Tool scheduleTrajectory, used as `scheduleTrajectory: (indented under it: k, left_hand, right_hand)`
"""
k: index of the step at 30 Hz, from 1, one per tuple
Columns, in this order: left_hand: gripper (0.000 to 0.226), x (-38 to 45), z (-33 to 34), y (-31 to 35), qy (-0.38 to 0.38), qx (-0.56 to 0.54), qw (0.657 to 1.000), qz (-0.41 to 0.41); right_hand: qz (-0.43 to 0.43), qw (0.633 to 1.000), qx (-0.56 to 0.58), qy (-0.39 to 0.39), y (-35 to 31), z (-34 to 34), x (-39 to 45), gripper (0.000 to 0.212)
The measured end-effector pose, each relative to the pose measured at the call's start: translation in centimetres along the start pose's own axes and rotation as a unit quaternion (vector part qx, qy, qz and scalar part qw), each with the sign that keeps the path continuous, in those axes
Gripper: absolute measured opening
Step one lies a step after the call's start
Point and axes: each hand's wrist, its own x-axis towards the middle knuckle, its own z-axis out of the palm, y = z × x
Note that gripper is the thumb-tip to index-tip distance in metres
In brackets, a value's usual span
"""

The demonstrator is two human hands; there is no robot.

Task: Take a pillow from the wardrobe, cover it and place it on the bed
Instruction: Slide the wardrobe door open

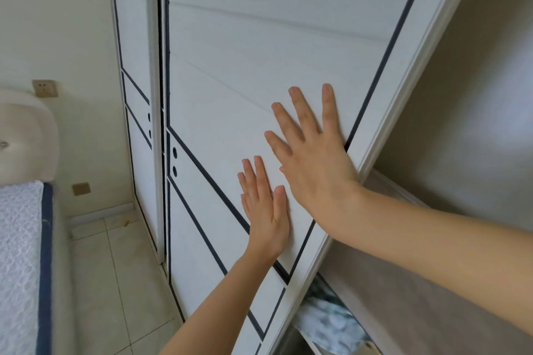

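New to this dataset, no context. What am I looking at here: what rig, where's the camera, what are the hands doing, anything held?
No machine here: a person works with bare hands, and the single picture comes from a wide-angle camera on their head, looking forward and down. Both palms lie flat on a white sliding wardrobe door with dark trim lines: the left hand lower, the right hand higher, near the door's edge. Neither holds anything. Right of that edge the wardrobe is open, showing a shelf and, below it, some blurred blue-white fabric; whether that is the pillow I cannot tell. At far left is the corner of a bed with its padded headboard, on a tiled floor.
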Motion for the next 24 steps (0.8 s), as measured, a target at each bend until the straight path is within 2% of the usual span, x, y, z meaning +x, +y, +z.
scheduleTrajectory:
  k: [13, 24]
  left_hand:
    - [0.059, 7.8, -3.3, -5.0, -0.021, -0.013, 1.000, -0.014]
    - [0.059, 11.3, -4.8, -7.2, -0.029, -0.018, 0.999, -0.023]
  right_hand:
    - [0.011, 1.000, -0.004, -0.011, -3.2, 0.4, 9.3, 0.084]
    - [0.015, 1.000, 0.003, -0.008, -4.5, 0.6, 13.4, 0.078]
